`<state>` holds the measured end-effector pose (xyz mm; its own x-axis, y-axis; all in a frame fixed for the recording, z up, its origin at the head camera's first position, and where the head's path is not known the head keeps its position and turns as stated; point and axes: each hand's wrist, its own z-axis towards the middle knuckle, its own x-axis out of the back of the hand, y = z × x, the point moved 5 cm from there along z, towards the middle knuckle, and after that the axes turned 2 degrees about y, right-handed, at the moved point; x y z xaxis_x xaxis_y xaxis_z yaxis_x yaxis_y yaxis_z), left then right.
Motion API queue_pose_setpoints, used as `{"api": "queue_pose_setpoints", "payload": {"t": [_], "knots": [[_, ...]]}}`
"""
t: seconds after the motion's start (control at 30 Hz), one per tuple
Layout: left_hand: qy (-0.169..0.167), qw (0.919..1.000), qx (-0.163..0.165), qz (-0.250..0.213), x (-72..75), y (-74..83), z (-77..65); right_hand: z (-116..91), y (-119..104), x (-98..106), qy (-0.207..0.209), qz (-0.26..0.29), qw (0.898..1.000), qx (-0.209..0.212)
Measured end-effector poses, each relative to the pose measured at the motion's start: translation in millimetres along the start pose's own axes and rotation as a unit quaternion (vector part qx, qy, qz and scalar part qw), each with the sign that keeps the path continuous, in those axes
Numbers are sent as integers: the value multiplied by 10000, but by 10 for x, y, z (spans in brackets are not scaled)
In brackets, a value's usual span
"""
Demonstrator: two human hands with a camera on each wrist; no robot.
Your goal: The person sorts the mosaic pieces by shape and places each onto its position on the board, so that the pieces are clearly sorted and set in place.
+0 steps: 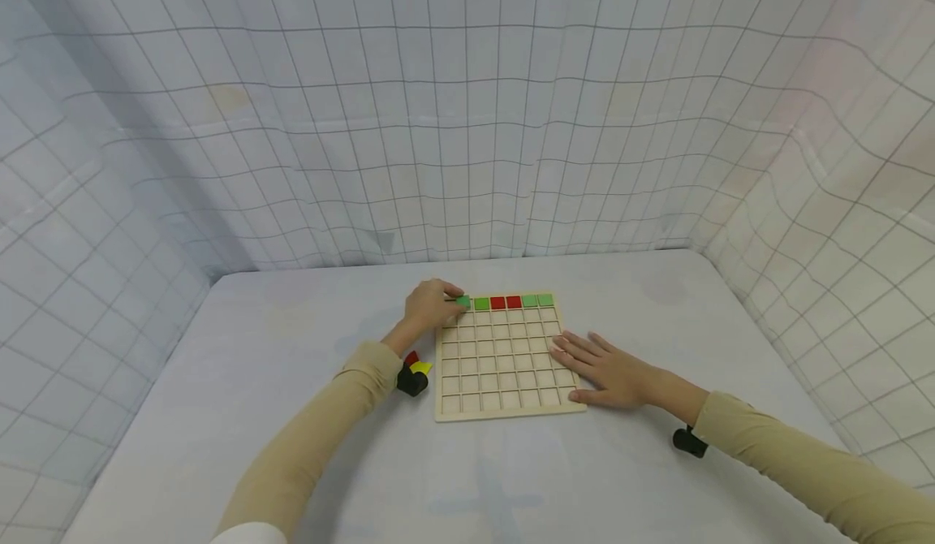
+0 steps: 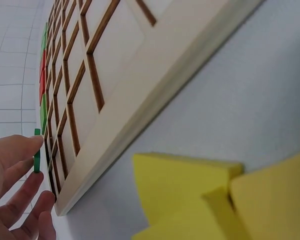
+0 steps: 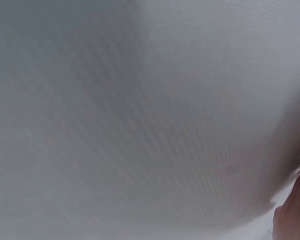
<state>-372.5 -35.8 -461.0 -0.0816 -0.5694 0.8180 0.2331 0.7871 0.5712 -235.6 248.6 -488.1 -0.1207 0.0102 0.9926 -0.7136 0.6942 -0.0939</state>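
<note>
The left hand [image 1: 433,304] pinches a green tile [image 2: 37,159] at the far-left corner of the board [image 1: 488,363]; the right hand [image 1: 609,372] lies spread on its right edge. Tilted, the tile could catch a divider [image 2: 94,82]; a loose pinch could drop it.

Tan sleeves [image 1: 310,430], black wrist cameras [image 1: 413,381]
</note>
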Motion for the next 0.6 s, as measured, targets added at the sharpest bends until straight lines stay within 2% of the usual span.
{"api": "queue_pose_setpoints", "payload": {"t": [0.6], "knots": [[-94,9998,130,-70,-55,6,-8,-2,-28,21,-157,114,9998,-101]]}}
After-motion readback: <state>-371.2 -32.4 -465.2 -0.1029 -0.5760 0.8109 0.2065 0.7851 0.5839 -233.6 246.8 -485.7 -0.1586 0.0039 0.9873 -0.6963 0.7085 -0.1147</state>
